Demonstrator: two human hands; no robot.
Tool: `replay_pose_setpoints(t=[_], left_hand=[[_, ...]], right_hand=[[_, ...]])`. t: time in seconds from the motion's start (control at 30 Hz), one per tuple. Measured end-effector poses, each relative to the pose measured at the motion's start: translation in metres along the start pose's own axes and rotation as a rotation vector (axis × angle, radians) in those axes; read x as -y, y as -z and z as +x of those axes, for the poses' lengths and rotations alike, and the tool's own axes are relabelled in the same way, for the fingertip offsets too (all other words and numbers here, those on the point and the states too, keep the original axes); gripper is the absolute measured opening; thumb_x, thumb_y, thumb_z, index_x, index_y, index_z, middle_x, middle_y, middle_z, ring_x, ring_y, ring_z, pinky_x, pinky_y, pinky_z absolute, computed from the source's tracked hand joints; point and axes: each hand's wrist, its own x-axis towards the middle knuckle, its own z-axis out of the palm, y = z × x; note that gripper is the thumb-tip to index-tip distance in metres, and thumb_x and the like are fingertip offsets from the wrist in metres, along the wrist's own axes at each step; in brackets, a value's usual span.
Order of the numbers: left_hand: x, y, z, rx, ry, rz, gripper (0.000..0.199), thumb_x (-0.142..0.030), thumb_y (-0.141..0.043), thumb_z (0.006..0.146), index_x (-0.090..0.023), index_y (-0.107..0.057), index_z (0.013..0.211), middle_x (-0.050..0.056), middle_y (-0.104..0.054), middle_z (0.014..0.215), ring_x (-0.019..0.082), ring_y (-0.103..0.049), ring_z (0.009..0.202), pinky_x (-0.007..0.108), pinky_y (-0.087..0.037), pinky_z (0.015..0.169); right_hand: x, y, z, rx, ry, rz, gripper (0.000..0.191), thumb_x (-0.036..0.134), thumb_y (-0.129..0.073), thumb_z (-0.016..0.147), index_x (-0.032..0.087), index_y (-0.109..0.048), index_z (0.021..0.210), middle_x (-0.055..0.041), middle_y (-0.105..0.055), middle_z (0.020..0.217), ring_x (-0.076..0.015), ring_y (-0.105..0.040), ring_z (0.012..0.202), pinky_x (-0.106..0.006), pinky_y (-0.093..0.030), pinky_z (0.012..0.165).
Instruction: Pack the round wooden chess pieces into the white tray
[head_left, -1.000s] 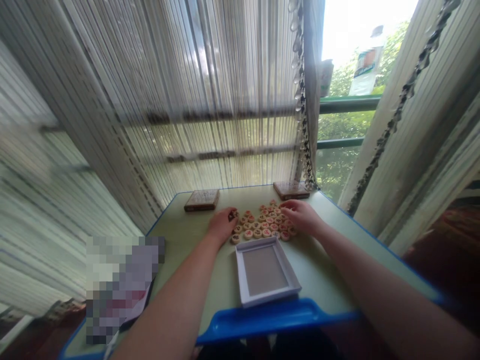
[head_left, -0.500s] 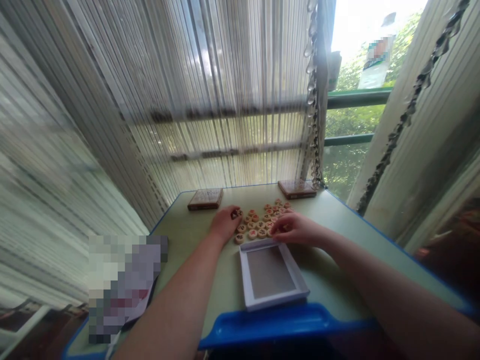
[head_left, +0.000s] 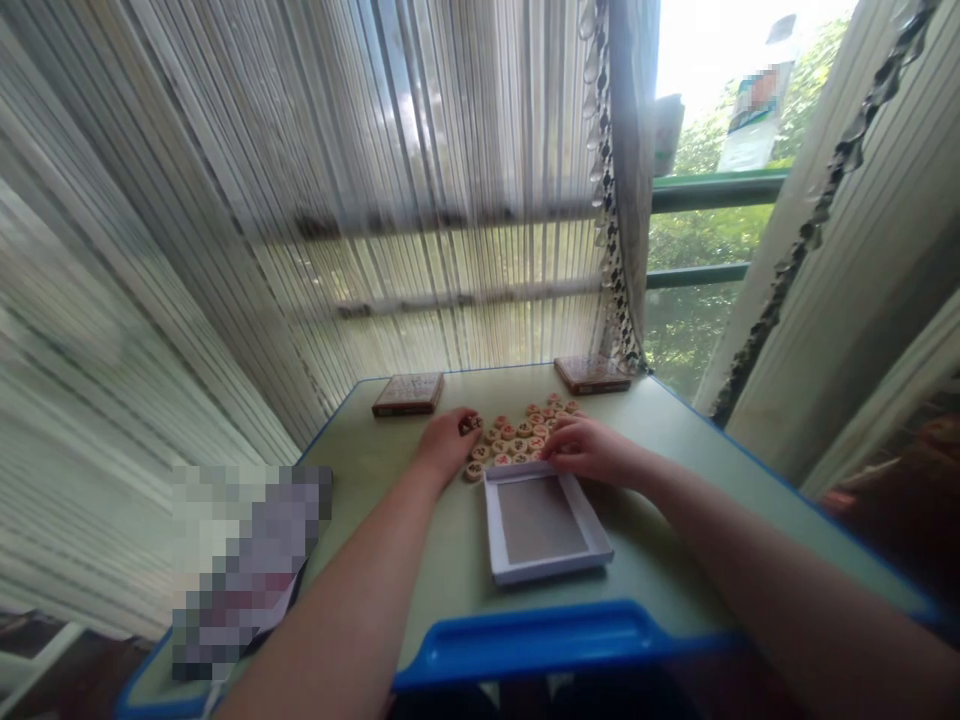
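Note:
My left hand (head_left: 450, 440) is closed in a pinch around a round wooden Chinese chess piece (head_left: 475, 423), at the left side of the group. Several more Chinese chess pieces (head_left: 522, 447), pale wood with red or dark characters, lie loosely on the table between my hands. My right hand (head_left: 581, 448) has its fingers bent together at the far rim of a shallow white box (head_left: 495, 545) with a grey middle. Its fingertips appear to grip that rim and partly cover the nearest pieces.
Two flat brown boxes (head_left: 409, 393) (head_left: 592, 375) rest near the far edge of the pale green table (head_left: 360, 520). A blue trough-like rim (head_left: 540, 640) runs along the near edge. A blurred-out item (head_left: 255, 580) lies at the left. String curtains (head_left: 450, 150) hang beyond the table.
The white box has slid away from me toward the pieces, and its far rim now meets my right fingertips. My left hand keeps its piece almost in place.

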Motion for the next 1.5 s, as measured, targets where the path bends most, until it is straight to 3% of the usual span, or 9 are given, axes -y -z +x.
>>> replay_pose_setpoints(t=[0.33,0.53,0.87,1.0,1.13,1.23,1.33,1.4,1.5], left_hand=[[-0.005,0.004,-0.002,-0.019,0.033,-0.001,0.037,-0.025,-0.06,0.073,-0.019,-0.061,0.109,0.003,-0.069,0.093,0.015,-0.063,0.082,0.023,-0.047,0.076],[-0.006,0.004,-0.002,-0.007,0.013,0.022,0.027,-0.029,-0.06,0.074,-0.02,-0.064,0.099,0.002,-0.069,0.09,0.015,-0.062,0.081,0.024,-0.046,0.075],[-0.004,0.003,0.0,0.041,-0.027,0.157,0.03,-0.034,-0.057,0.076,-0.017,-0.066,0.099,0.008,-0.066,0.099,0.02,-0.056,0.097,0.029,-0.039,0.09],[-0.004,0.004,0.001,0.027,0.03,0.049,0.046,-0.034,-0.052,0.08,-0.015,-0.052,0.122,0.007,-0.066,0.1,0.019,-0.058,0.095,0.029,-0.041,0.089],[-0.015,0.006,-0.003,0.012,-0.145,0.07,0.041,-0.035,-0.04,0.087,-0.017,-0.054,0.121,0.009,-0.061,0.114,0.018,-0.051,0.109,0.03,-0.035,0.098],[-0.026,0.008,-0.007,0.111,-0.289,0.113,0.042,-0.038,-0.035,0.089,-0.02,-0.054,0.121,0.006,-0.05,0.13,0.018,-0.039,0.124,0.03,-0.027,0.105],[-0.03,0.009,-0.009,0.201,-0.292,0.137,0.042,-0.033,-0.036,0.088,-0.017,-0.051,0.124,0.008,-0.049,0.132,0.019,-0.038,0.125,0.029,-0.027,0.105],[-0.027,0.011,-0.009,0.167,-0.241,0.148,0.042,-0.028,-0.039,0.087,-0.014,-0.05,0.125,0.011,-0.051,0.129,0.019,-0.044,0.12,0.028,-0.03,0.103],[-0.018,0.015,-0.008,0.059,-0.143,0.172,0.043,-0.029,-0.045,0.084,-0.014,-0.051,0.123,0.013,-0.056,0.121,0.021,-0.05,0.112,0.029,-0.035,0.097]], right_hand=[[-0.007,-0.001,0.001,-0.048,0.007,0.01,0.013,0.018,-0.058,0.071,0.018,-0.071,0.075,-0.0041,-0.062,0.078,-0.0174,-0.054,0.083,-0.032,-0.037,0.085],[-0.003,0.0,0.0,-0.022,-0.008,0.042,0.014,0.02,-0.06,0.071,0.02,-0.072,0.077,-0.0035,-0.064,0.083,-0.0178,-0.055,0.087,-0.032,-0.036,0.088],[-0.002,0.002,-0.001,0.044,-0.028,0.125,0.016,0.031,-0.063,0.071,0.018,-0.072,0.073,-0.0045,-0.066,0.086,-0.0181,-0.056,0.088,-0.03,-0.038,0.085],[-0.011,0.003,0.002,-0.137,-0.154,-0.019,0.028,0.038,-0.055,0.077,0.017,-0.072,0.082,-0.0082,-0.064,0.09,-0.0202,-0.056,0.089,-0.031,-0.041,0.082],[-0.037,0.001,0.006,-0.392,-0.411,-0.302,0.042,0.045,-0.049,0.08,0.019,-0.064,0.109,-0.012,-0.054,0.12,-0.0299,-0.046,0.11,-0.042,-0.033,0.095],[-0.051,-0.003,0.008,-0.326,-0.482,-0.288,0.049,0.043,-0.043,0.084,0.013,-0.055,0.12,-0.0162,-0.051,0.126,-0.029,-0.041,0.12,-0.039,-0.03,0.099],[-0.05,-0.003,0.008,-0.272,-0.481,-0.213,0.048,0.04,-0.042,0.085,0.01,-0.051,0.122,-0.0161,-0.055,0.121,-0.0247,-0.05,0.112,-0.032,-0.037,0.092],[-0.045,0.002,0.007,-0.302,-0.486,-0.201,0.046,0.037,-0.043,0.083,0.01,-0.053,0.119,-0.0154,-0.06,0.114,-0.0235,-0.055,0.103,-0.03,-0.04,0.085],[-0.037,0.012,0.003,-0.304,-0.519,-0.229,0.033,0.029,-0.046,0.079,0.012,-0.065,0.099,-0.0131,-0.066,0.099,-0.0228,-0.059,0.09,-0.029,-0.042,0.076]])
